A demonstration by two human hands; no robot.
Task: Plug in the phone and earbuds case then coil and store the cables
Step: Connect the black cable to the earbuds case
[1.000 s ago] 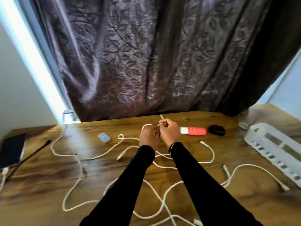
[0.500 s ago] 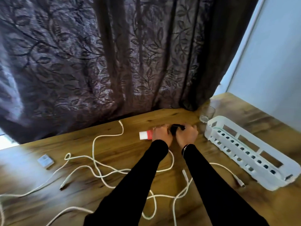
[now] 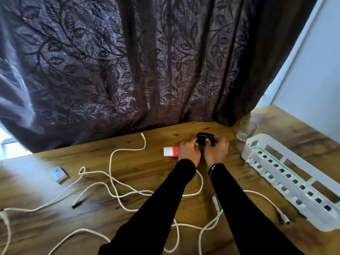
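Note:
A small black earbuds case (image 3: 205,138) is at the far side of the wooden table (image 3: 139,162), held between both hands. My left hand (image 3: 188,151) grips its left side and my right hand (image 3: 216,150) curls round its right side. Behind my left hand lies a red and white adapter (image 3: 171,151). Several white cables (image 3: 114,183) sprawl loosely over the table, one plug end (image 3: 142,134) near the curtain, another (image 3: 286,220) by the tray. Whether a cable is in the case cannot be seen. No phone is in view.
A long white perforated tray (image 3: 287,179) lies along the right side. A drinking glass (image 3: 246,132) stands behind it near the curtain (image 3: 128,61). A small grey-white square plug block (image 3: 59,174) sits at the left.
My view swung right, away from the phone at the left edge. Both hands moved from the cable end over to the black case and took hold of it.

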